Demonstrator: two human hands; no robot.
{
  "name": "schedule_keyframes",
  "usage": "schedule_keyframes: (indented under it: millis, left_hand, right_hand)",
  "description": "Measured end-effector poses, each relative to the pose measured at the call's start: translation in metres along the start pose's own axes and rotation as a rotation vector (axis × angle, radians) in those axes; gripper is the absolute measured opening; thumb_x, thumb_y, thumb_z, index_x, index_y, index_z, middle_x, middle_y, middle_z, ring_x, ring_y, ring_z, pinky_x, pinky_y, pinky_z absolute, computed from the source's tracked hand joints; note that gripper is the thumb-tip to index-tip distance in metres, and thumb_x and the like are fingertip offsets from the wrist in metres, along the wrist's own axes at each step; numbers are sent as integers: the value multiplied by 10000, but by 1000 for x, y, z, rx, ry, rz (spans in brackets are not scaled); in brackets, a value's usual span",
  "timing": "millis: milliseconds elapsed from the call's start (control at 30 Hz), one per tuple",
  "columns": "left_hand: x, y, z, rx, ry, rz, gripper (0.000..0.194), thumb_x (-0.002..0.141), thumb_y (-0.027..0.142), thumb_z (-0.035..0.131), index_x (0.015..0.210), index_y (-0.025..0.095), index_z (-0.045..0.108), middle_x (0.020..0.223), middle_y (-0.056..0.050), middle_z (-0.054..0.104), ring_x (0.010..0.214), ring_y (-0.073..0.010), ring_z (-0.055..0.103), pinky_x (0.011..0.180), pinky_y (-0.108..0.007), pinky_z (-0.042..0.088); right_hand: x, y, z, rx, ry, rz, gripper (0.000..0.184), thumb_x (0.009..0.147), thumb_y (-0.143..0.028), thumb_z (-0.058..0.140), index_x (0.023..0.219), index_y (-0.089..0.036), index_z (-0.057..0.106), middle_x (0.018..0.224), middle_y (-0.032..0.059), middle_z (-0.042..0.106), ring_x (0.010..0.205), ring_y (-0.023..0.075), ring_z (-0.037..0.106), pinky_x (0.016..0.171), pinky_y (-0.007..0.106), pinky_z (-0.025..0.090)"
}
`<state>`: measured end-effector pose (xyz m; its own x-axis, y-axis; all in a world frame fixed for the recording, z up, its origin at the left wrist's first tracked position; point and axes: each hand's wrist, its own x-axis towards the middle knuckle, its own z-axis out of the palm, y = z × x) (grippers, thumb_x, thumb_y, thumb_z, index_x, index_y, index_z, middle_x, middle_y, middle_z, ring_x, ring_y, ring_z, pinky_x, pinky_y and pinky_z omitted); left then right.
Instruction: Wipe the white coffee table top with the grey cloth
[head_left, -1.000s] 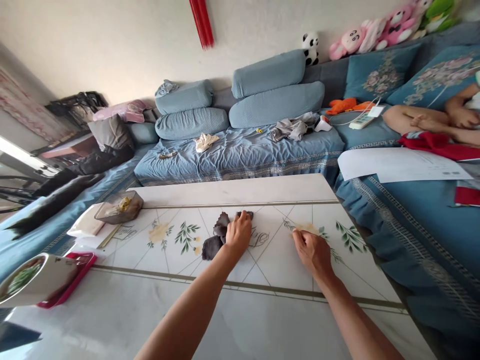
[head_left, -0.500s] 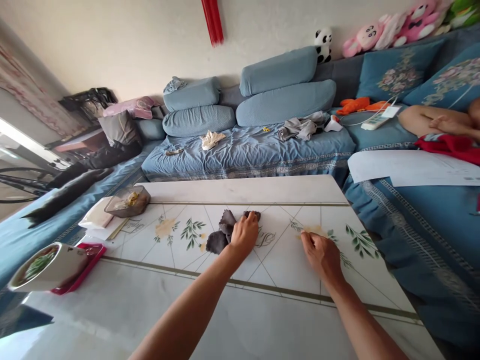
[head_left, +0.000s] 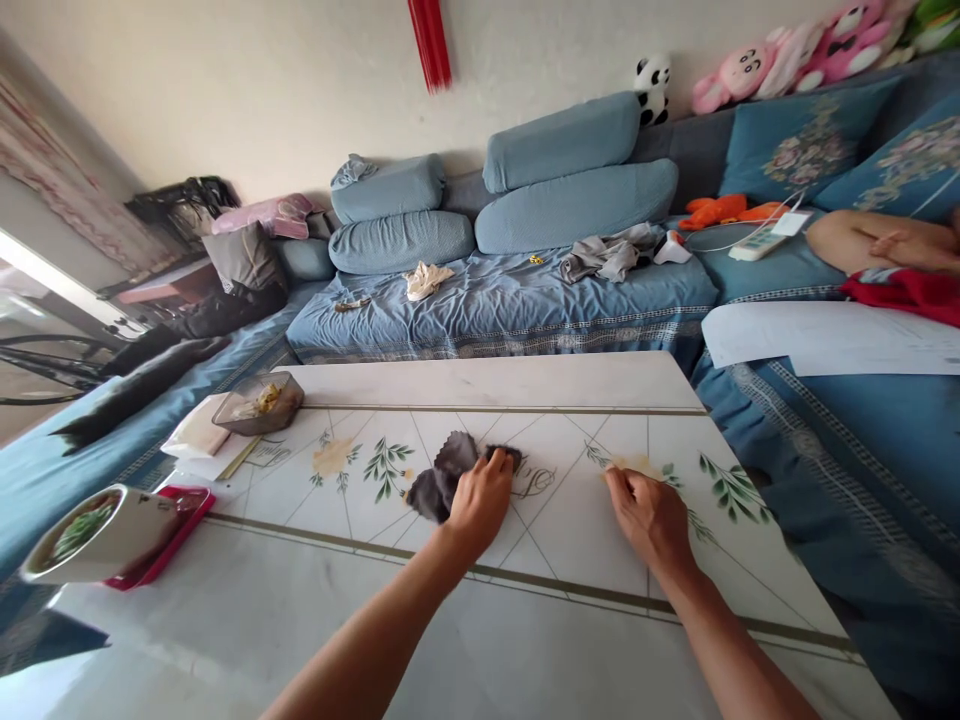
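Head view, looking forward and down across the desk (head_left: 487, 385).

Left grip (head_left: 480, 505): clamped on a dark grey cloth (head_left: 439, 488), palm down, cloth bunched beneath and pressed against the printed desk top. Cloth position: left of centre on the desk, between a green leaf print and a script print, partly covered by the hand.

Right grip (head_left: 649, 522): fingers curled and close together, tips touching the desk at a yellowish stain (head_left: 634, 466). Anything between the tips: not determinable from this view.

Second yellowish stain (head_left: 332, 456): left of the cloth, well apart from both hands.

Near the desk's left end: glass dish (head_left: 259, 403) with yellow contents, white napkin pack (head_left: 199, 435) just beside it, white bowl (head_left: 97, 535) of greens on a red tray (head_left: 161, 545).

Beyond the desk: blue sofa (head_left: 495, 310). Right side: white papers (head_left: 825, 340) and another person's bare leg (head_left: 862, 240).
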<state>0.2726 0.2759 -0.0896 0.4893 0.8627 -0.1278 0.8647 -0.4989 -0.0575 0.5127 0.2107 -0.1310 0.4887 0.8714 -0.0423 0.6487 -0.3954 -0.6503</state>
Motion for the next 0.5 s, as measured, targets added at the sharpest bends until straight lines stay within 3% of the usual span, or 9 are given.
schedule_keyframes:
  millis: [100,300,500]
  left_hand:
    - [-14,-5,5,2,-1,0,466,1035,37,422,1412,254,590,1289,-84,636,1044,-198,659,730,-261,537]
    - [53,-5,-14,-8,36,-64,399,1033,24,387,1280,185,655,1347,-133,614,1113,-218,668,869,-307,569]
    - [13,-19,2,-1,32,-64,467,1060,68,374,1442,230,589,1336,-115,634,1079,-214,673,801,-286,567]
  right_hand:
    - [1,1,2,-9,0,2,536,1016,-467,457,551,-220,556,616,69,638,585,161,435,641,303,292]
    - [0,3,2,3,34,-40,552,1024,-489,443,545,-224,514,570,58,602,569,159,420,630,302,288]
    - [0,4,6,-12,48,-56,513,1023,-448,472,573,-222,563,603,61,639,568,155,441,634,297,285]
